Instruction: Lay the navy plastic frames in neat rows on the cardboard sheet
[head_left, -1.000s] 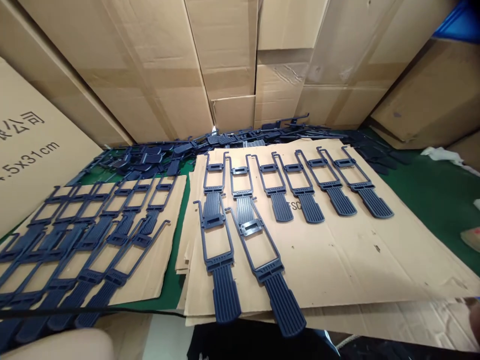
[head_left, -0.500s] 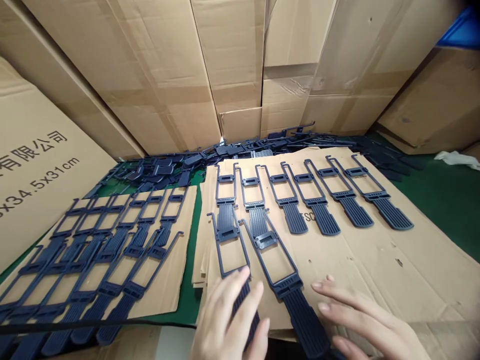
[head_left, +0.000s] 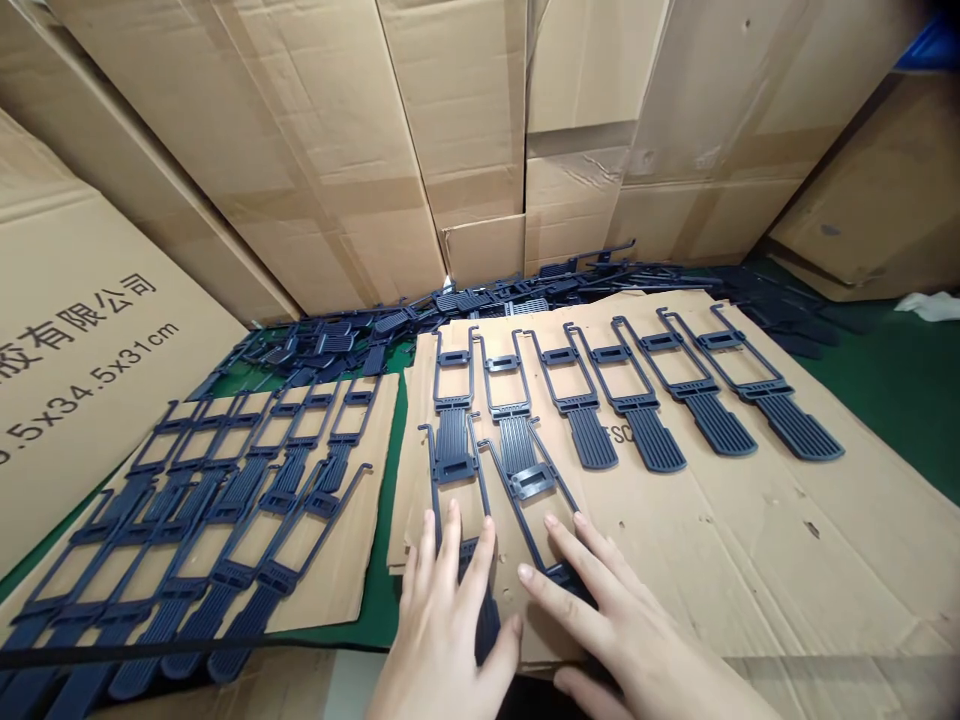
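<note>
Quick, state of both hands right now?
Left hand: open, over a ribbed navy plastic frame; contact unclear.
Right hand: open, over the next ribbed navy plastic frame; contact unclear.

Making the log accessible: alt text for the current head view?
A person's left hand and right hand, spread open, are over two dark ribbed frames at the near edge of a cardboard sheet. Six similar frames lie in a row farther back on it. More frames crowd a second sheet to the left; a jumbled pile of dark parts lies behind.
</note>
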